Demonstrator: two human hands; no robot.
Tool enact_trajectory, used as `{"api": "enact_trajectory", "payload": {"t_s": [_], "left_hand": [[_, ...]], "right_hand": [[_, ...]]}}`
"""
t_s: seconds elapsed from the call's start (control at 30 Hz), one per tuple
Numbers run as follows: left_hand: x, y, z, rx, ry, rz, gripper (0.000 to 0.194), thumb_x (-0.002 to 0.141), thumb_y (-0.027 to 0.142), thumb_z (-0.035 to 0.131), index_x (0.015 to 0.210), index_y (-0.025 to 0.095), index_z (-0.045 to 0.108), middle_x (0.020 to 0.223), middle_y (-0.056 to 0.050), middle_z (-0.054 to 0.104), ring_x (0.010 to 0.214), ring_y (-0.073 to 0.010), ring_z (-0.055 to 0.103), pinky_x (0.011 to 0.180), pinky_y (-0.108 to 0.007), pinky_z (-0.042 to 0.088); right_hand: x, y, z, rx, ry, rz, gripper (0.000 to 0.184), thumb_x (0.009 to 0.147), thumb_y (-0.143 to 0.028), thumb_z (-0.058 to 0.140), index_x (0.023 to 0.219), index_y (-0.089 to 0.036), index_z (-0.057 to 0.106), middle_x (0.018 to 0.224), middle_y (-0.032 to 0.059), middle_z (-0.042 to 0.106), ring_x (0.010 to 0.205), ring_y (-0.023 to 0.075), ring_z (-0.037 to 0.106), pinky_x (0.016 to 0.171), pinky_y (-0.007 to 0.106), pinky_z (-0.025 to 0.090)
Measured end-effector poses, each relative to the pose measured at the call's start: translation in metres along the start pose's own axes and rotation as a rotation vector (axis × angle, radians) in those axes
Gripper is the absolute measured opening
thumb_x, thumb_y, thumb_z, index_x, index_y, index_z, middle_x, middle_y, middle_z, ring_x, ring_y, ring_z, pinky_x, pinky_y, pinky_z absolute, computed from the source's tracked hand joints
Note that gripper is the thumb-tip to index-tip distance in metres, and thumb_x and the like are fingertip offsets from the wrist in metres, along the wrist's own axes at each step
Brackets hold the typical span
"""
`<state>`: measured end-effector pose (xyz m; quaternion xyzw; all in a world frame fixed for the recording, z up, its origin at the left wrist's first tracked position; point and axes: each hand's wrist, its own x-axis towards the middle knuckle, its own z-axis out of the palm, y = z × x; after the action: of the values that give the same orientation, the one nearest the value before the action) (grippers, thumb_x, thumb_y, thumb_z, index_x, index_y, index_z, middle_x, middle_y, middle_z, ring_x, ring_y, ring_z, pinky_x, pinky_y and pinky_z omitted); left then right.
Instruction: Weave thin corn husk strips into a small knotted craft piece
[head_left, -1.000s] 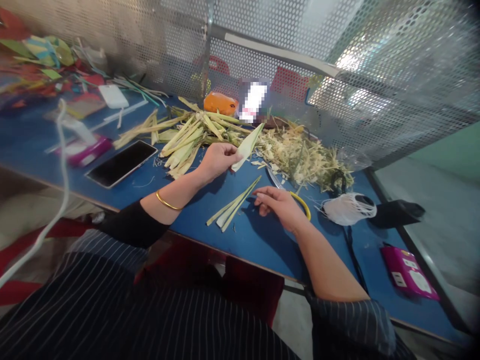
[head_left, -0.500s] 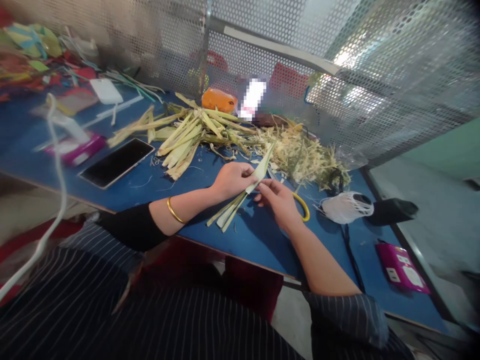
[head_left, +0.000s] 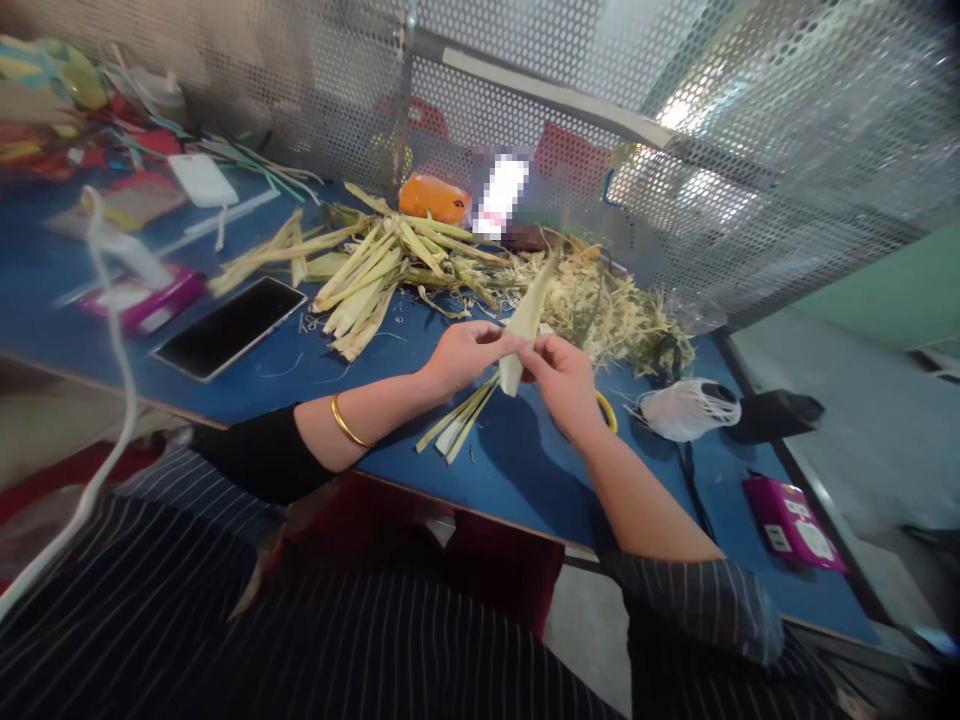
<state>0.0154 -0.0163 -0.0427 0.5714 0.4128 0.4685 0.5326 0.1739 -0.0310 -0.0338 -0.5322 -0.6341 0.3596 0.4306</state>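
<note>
Both of my hands hold one pale green leaf strip (head_left: 526,318) upright above the blue table (head_left: 517,470). My left hand (head_left: 463,354) pinches its left edge and my right hand (head_left: 562,376) grips its lower right edge. Just under the hands lie a few cut strips (head_left: 461,418) on the table. A pile of long pale green leaves (head_left: 375,270) lies beyond my left hand, and a heap of shredded trimmings (head_left: 607,305) lies beyond my right hand. A yellow-handled tool (head_left: 604,408) shows partly behind my right hand.
A dark phone (head_left: 229,326) lies flat at the left, beside a pink object (head_left: 142,303) and a white cable (head_left: 112,330). A white thread bundle (head_left: 679,410), a black object (head_left: 772,415) and a pink box (head_left: 791,507) sit to the right. An orange container (head_left: 435,197) stands by the perforated metal screen (head_left: 675,130).
My left hand brought the leaf strip down toward me, and my right hand rose from the table to take hold of it. The strip now stands more upright.
</note>
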Motion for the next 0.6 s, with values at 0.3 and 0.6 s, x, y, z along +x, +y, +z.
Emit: {"api": "enact_trajectory", "payload": {"t_s": [0.3,0.6], "left_hand": [[0.001,-0.005,0.000,0.023,0.042,-0.031,0.015,0.073,0.023,0.064,0.081,0.011,0.068,0.075,-0.004,0.068,0.061,-0.0095,0.055,0.052,-0.020,0.042],[0.013,0.015,-0.032,0.349,-0.029,0.058,0.028,0.084,0.036,0.056,0.068,0.016,0.067,0.069,-0.005,0.066,0.063,-0.0146,0.059,0.056,-0.025,0.044]], "right_hand": [[-0.005,0.006,0.003,-0.174,-0.051,-0.062,0.019,0.084,-0.034,0.056,0.070,-0.021,0.056,0.062,-0.0020,0.051,0.058,0.0126,0.045,0.056,0.027,0.036],[-0.008,0.011,-0.003,-0.110,-0.040,-0.029,0.020,0.081,-0.036,0.059,0.069,-0.021,0.056,0.061,-0.0025,0.050,0.056,0.0121,0.043,0.055,0.026,0.034]]}}
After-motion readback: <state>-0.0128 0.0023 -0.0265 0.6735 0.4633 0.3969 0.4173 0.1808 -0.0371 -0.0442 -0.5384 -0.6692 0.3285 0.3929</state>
